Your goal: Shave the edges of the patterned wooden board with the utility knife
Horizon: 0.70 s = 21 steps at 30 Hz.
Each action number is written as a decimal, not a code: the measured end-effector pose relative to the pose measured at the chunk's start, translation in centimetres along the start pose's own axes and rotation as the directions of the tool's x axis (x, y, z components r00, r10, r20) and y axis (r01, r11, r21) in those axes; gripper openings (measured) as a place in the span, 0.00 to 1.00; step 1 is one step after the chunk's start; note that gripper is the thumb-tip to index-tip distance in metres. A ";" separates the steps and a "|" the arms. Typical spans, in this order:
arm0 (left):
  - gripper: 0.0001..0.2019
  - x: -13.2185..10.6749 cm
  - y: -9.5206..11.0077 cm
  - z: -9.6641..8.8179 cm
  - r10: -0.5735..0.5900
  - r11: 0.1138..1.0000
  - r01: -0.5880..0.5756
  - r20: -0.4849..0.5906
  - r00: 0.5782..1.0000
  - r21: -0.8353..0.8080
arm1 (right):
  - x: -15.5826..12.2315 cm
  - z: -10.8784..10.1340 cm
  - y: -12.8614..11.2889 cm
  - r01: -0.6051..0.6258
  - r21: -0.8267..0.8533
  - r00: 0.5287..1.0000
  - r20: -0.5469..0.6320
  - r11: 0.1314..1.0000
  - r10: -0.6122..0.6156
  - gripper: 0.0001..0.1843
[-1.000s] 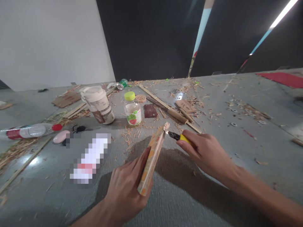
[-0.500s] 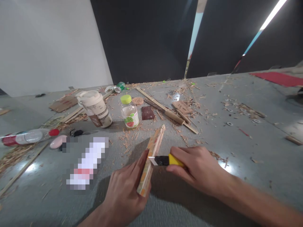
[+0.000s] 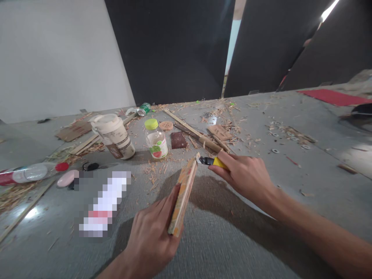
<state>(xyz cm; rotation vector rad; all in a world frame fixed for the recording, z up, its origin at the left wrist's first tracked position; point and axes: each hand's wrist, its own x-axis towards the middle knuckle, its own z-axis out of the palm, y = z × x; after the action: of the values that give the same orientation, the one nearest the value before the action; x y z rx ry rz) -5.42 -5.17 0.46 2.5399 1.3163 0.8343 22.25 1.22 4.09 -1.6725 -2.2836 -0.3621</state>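
My left hand is closed around the lower part of a flat wooden strip, which tilts up and away from me. Orange and green marks show on the strip's broad face; its narrow edge is pale wood. In my right hand is a yellow and black utility knife. The knife's blade is at the far tip of the strip, where a small pale curl of wood shows. Just beyond the strip stand a clear jar with a lime-green lid and a dark red square sheet.
A lidded cream cup stands left of the jar. A red-capped plastic bottle lies at far left, near a pixelated patch. Wooden sticks, shavings, a green can and metal washers are scattered toward the dark panels.
My right hand has slid the knife blade along the strip's edge, away from me, from its middle to its far tip. The left hand keeps its hold. The view has shifted slightly.
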 end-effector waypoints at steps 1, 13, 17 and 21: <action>0.29 0.0 0.0 -0.1 0.003 1.000 -0.003 -0.002 1.000 -0.002 | 0.0 0.0 0.0 -0.001 -0.013 1.000 -0.003 1.000 0.001 0.31; 0.29 0.1 -0.1 -0.4 -0.012 0.999 0.012 0.007 1.000 -0.037 | 0.1 0.2 -0.8 -0.012 -0.049 1.000 -0.019 0.999 0.011 0.30; 0.28 -0.2 0.2 -0.5 -0.025 0.988 0.025 0.001 1.000 -0.154 | 0.7 -0.1 0.2 -0.070 -0.032 0.997 0.025 0.997 0.071 0.29; 0.29 -0.7 0.6 -0.3 0.066 0.973 -0.060 0.017 0.998 -0.222 | 1.7 -0.6 5.2 -0.335 0.028 0.941 0.062 0.942 0.332 0.30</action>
<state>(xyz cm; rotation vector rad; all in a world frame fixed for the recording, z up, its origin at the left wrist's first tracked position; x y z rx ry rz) -5.54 -6.15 0.67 2.4198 1.0741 0.9039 26.78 4.00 5.45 -2.0273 -1.9759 -0.1945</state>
